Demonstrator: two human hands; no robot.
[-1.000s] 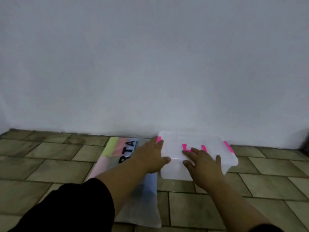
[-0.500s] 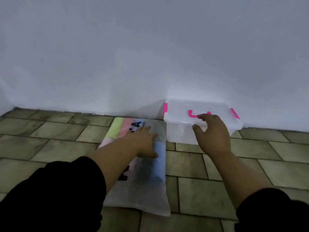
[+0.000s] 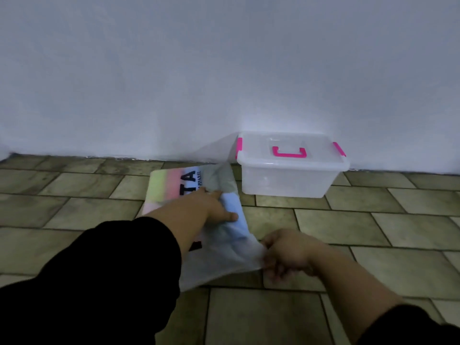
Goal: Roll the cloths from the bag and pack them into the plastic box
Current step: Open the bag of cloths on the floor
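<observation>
So we had the box (image 3: 286, 180) shoved right up against the wall (image 3: 224, 70), and the bag (image 3: 224, 247) lay on the tiled floor (image 3: 373, 232) just left of it, far right corner close to the box. Bare tiles ran out left of the bag, right of the box and in the stretch in front of the box, so loads of room there. The bag's far edge sat near the wall.

Our left hand (image 3: 211, 207) lay flat on the middle of the bag, fingers pretty much straight, pressing down and gripping nothing. Our right hand (image 3: 286, 252) pinched the bag's near right corner in curled fingers, with that corner pulled up a bit off the tiles. It was kinda blurry. Both arms came in from the bottom in black sleeves (image 3: 99, 282).

The bag was frosted see-through plastic with big black letters. The cloths (image 3: 161, 188) showed through as green and pink bands at the far left, pale blue by our left hand. The box was clear, lid (image 3: 258, 155) on, with a pink handle (image 3: 288, 153) and pink latches (image 3: 239, 145) at both ends.
</observation>
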